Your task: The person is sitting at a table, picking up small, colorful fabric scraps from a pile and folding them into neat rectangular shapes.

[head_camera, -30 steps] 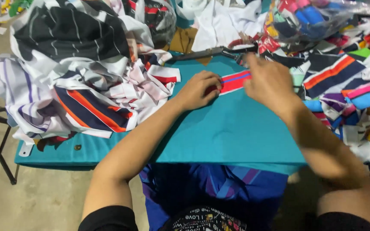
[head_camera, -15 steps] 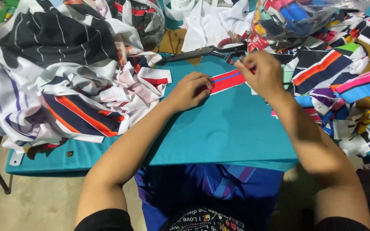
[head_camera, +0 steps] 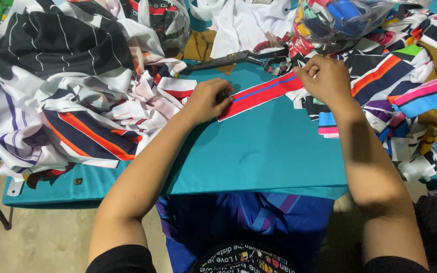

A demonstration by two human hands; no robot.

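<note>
Both hands have spread apart since a second ago: left hand and right hand each pinch 1 end of the red-blue striped band, now pulled flat across the teal desk, scissors just behind.

1. Red strip with a blue centre stripe: woven or knitted cloth, matt, smooth and flat.
2. Teal table cover: matt cloth, smooth, with faint creases.
3. Scissors: dark metal blades with a dull sheen; handle material too hidden to tell.
4. Heap of striped pieces on the left: soft cloth, slightly silky, rumpled.
5. Clear bag at the top: thin plastic, glossy, crinkled, with highlights.
6. Colourful strips on the right: matt cloth, ribbed look in places.
7. White fabric at the top: smooth cloth, matt.
8. Floor: rough, dull concrete look.
</note>
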